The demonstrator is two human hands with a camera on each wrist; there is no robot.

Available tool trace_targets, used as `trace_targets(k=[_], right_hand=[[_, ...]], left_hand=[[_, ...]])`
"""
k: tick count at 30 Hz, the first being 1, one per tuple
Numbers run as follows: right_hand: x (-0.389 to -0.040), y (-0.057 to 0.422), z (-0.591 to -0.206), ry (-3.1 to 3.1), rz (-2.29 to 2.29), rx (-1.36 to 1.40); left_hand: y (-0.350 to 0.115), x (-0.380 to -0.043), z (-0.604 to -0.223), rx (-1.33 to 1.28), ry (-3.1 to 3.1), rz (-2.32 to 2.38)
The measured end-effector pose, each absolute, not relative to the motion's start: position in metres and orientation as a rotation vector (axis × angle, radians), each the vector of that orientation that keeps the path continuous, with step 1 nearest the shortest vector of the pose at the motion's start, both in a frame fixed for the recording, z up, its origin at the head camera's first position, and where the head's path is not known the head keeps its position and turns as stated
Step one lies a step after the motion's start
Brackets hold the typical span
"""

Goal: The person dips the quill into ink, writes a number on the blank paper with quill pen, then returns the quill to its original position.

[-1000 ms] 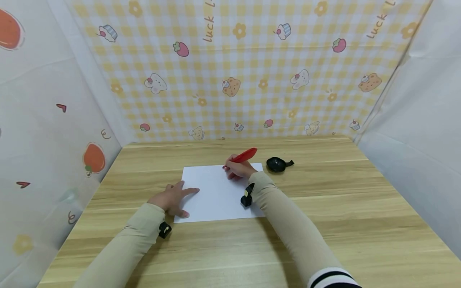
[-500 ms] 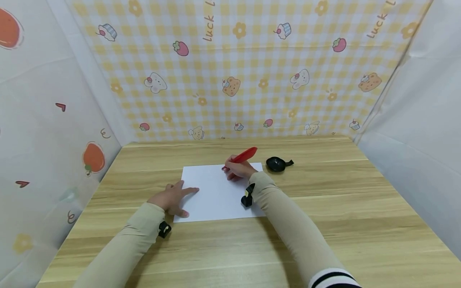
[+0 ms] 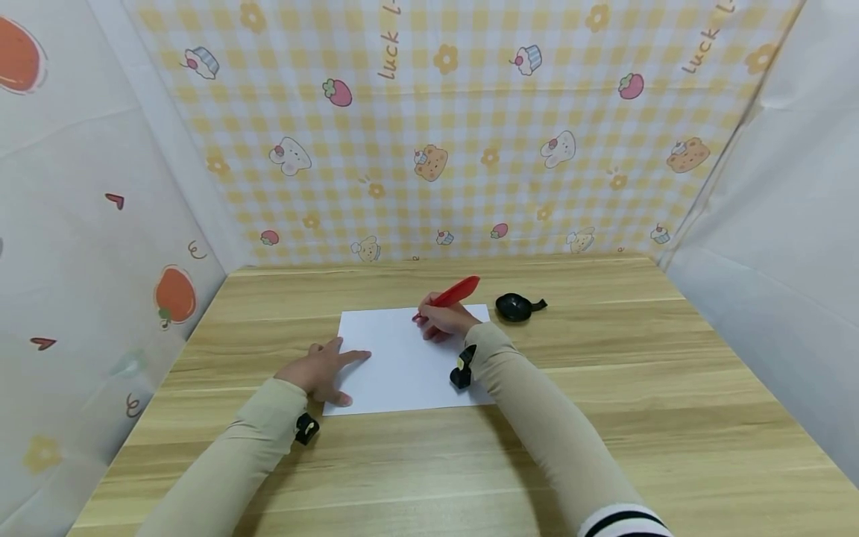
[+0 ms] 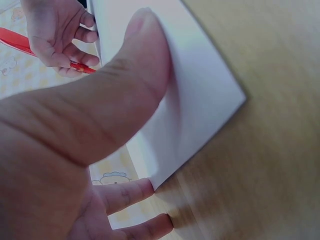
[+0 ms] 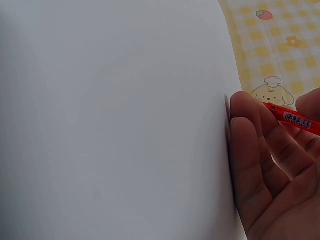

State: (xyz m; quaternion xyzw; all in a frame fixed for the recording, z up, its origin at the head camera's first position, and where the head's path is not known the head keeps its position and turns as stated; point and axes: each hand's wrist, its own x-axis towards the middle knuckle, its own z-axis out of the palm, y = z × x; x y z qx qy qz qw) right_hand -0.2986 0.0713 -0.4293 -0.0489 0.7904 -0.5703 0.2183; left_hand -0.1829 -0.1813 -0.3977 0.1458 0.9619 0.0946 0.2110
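Observation:
A white sheet of paper point(image 3: 396, 373) lies flat on the wooden table. My left hand point(image 3: 322, 371) rests on its left edge with spread fingers, and the thumb point(image 4: 145, 60) lies on the sheet in the left wrist view. Near the paper's far edge, my right hand point(image 3: 446, 317) pinches a red pen point(image 3: 459, 291) with a broad, feather-shaped top. The pen is tilted, its lower end at the paper. In the right wrist view, a barcode label shows on the pen's barrel point(image 5: 297, 120), and the curled lower fingers rest against the paper. No marks on the sheet can be made out.
A small black pan-shaped dish point(image 3: 514, 306) with a short handle stands just right of the paper's far corner. The wooden table point(image 3: 637, 388) stretches to both sides. A checked yellow-and-white cloth point(image 3: 470, 171) hangs behind it, with white cloth at the sides.
My right hand has shifted the pen's lower end slightly left and toward me over the paper. The left hand, the sheet and the black dish stay in place.

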Motion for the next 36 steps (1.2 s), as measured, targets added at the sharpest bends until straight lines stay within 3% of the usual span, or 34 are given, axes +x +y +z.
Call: trace_targets(k=[36], right_hand=[[-0.286, 0.071, -0.426, 2.162, -1.517, -0.181]], left_hand=[[-0.182, -0.184, -0.397, 0.417, 2.662, 0.252]])
